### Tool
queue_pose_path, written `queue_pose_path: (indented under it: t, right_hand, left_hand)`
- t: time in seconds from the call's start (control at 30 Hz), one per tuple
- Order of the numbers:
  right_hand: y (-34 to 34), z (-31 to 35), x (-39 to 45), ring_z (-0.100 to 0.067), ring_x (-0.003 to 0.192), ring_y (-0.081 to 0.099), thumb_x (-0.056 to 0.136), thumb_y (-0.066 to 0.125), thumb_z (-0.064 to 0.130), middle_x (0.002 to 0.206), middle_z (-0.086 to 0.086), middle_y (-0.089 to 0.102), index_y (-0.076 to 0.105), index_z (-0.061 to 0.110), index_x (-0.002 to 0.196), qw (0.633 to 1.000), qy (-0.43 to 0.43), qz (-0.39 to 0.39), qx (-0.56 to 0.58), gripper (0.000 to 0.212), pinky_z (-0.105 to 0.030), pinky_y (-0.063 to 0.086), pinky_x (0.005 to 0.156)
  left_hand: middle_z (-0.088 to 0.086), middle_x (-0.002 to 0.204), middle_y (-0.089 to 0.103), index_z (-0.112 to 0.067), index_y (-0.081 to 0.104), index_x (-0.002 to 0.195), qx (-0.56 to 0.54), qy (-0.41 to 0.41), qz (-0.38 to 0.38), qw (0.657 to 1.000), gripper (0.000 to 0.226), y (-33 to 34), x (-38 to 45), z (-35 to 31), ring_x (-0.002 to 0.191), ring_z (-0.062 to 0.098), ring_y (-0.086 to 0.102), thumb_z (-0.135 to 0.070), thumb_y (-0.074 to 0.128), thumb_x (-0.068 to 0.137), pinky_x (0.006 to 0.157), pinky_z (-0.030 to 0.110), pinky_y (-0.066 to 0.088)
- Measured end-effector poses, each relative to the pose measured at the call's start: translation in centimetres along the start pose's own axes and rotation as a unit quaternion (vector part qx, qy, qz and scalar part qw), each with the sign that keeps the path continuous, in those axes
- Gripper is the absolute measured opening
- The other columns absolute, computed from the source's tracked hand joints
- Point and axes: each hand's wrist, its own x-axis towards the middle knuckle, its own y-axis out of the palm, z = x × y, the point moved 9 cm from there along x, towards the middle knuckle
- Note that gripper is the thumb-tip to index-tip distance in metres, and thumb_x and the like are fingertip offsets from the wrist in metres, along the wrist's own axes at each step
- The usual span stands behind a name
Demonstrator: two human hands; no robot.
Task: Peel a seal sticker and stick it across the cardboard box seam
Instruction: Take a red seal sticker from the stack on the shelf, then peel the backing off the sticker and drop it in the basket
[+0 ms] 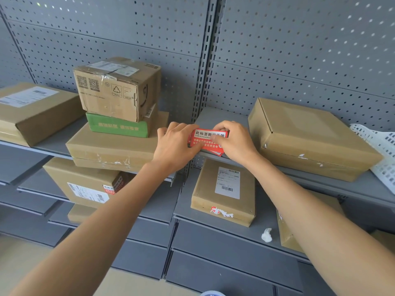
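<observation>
I hold a small stack of red seal stickers (207, 140) with white Chinese print in front of the upper shelf, between both hands. My left hand (174, 144) grips the stack's left end. My right hand (232, 138) pinches its upper right part, fingers covering some of the print. A flat cardboard box (307, 137) lies on the shelf just right of my hands. Another flat box (111, 149) lies to the left, under a green box (119, 126).
A taped carton (116, 87) tops the green box. More parcels sit on the grey shelves (222, 118): one far left (34, 110), two below with labels (224, 191) (85, 184). A white mesh sheet (380, 159) lies far right. A crumpled white scrap (266, 235) sits on the lower shelf.
</observation>
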Motion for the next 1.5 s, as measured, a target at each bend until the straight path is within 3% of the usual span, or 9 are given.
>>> queue_pose_path:
  t: [0.37,0.63,0.73,0.83,0.97,1.03,1.2,1.37,1.5]
  right_hand:
    - [-0.3,-0.4,0.0,-0.013,0.088,0.066,0.089,0.076,0.034,0.114,0.0,0.072,0.071,0.016,0.115,0.998,0.028,-0.04,0.037,0.032,-0.011,0.048,0.067]
    - [-0.3,-2.1,0.3,-0.017,0.091,0.072,0.09,0.074,0.026,0.104,0.003,0.071,0.069,0.022,0.102,0.98,0.114,-0.04,0.156,0.014,-0.029,0.061,0.073]
    - [-0.4,-2.0,0.5,-0.021,0.089,0.075,0.09,0.072,0.017,0.098,-0.005,0.077,0.07,0.02,0.093,0.964,0.137,-0.037,0.224,0.005,-0.031,0.059,0.07]
    - [-1.1,-1.2,0.5,-0.014,0.081,0.072,0.091,0.072,0.017,0.095,-0.004,0.076,0.07,0.019,0.093,0.954,0.14,-0.038,0.263,0.003,-0.019,0.053,0.059]
    - [-2.6,0.3,1.0,-0.011,0.081,0.073,0.092,0.072,0.018,0.095,-0.001,0.077,0.071,0.018,0.097,0.95,0.114,-0.037,0.289,0.005,-0.016,0.054,0.06]
    - [-3.9,1.1,1.3,-0.01,0.079,0.073,0.092,0.072,0.015,0.093,-0.001,0.077,0.072,0.019,0.096,0.947,0.096,-0.048,0.301,0.006,-0.018,0.056,0.064]
    - [-7.9,2.1,1.5,-0.013,0.081,0.073,0.09,0.072,0.011,0.092,-0.002,0.077,0.071,0.021,0.092,0.939,0.064,-0.086,0.327,0.011,-0.024,0.06,0.075]
    - [-13.3,1.5,0.6,-0.009,0.083,0.073,0.094,0.069,0.014,0.098,-0.003,0.077,0.07,0.016,0.104,0.927,0.059,-0.124,0.348,0.01,-0.025,0.059,0.077]
    - [-17.9,-1.1,-1.5,-0.013,0.079,0.073,0.098,0.065,0.019,0.094,0.001,0.078,0.071,0.014,0.104,0.923,0.091,-0.141,0.347,0.01,-0.036,0.06,0.083]
  left_hand:
    - [-0.002,0.136,0.065,-0.026,0.052,0.144,-0.01,-0.013,0.006,1.0,0.056,0.2,0.3,0.0,0.129,0.024,0.049,-0.049,0.066,0.095,0.105,0.046,0.029]
    - [-0.004,0.148,0.056,-0.028,0.047,0.147,-0.046,-0.035,0.007,0.998,0.062,0.3,0.8,0.5,0.137,0.024,0.044,-0.052,0.066,0.093,0.109,0.05,0.029]
    - [-0.008,0.139,0.062,-0.031,0.053,0.14,-0.114,-0.069,0.007,0.991,0.053,0.3,1.4,1.0,0.131,0.02,0.05,-0.054,0.063,0.093,0.109,0.047,0.033]
    - [-0.015,0.119,0.07,-0.038,0.062,0.123,-0.215,-0.094,0.027,0.972,0.043,0.1,2.0,1.0,0.114,0.014,0.066,-0.063,0.058,0.089,0.102,0.052,0.051]
    - [-0.014,0.097,0.075,-0.031,0.069,0.107,-0.296,-0.095,0.038,0.95,0.015,-1.1,3.3,-0.2,0.087,0.006,0.075,-0.043,0.065,0.098,0.087,0.038,0.063]
    - [-0.013,0.093,0.077,-0.033,0.07,0.095,-0.334,-0.089,0.025,0.938,0.006,-2.0,4.1,-1.1,0.083,0.006,0.077,-0.038,0.067,0.097,0.086,0.036,0.063]
    - [-0.015,0.09,0.077,-0.029,0.073,0.087,-0.404,-0.069,0.025,0.912,0.01,-3.6,6.3,-4.1,0.085,0.004,0.077,-0.031,0.07,0.096,0.085,0.025,0.061]
    - [-0.009,0.09,0.079,-0.017,0.076,0.088,-0.468,-0.029,0.034,0.883,0.011,-4.7,8.8,-8.9,0.084,0.002,0.076,-0.022,0.071,0.096,0.077,0.014,0.056]
    - [-0.002,0.081,0.074,-0.018,0.07,0.072,-0.505,-0.013,0.045,0.862,0.024,-4.5,10.9,-12.8,0.062,-0.006,0.063,-0.02,0.07,0.097,0.064,0.005,0.044]
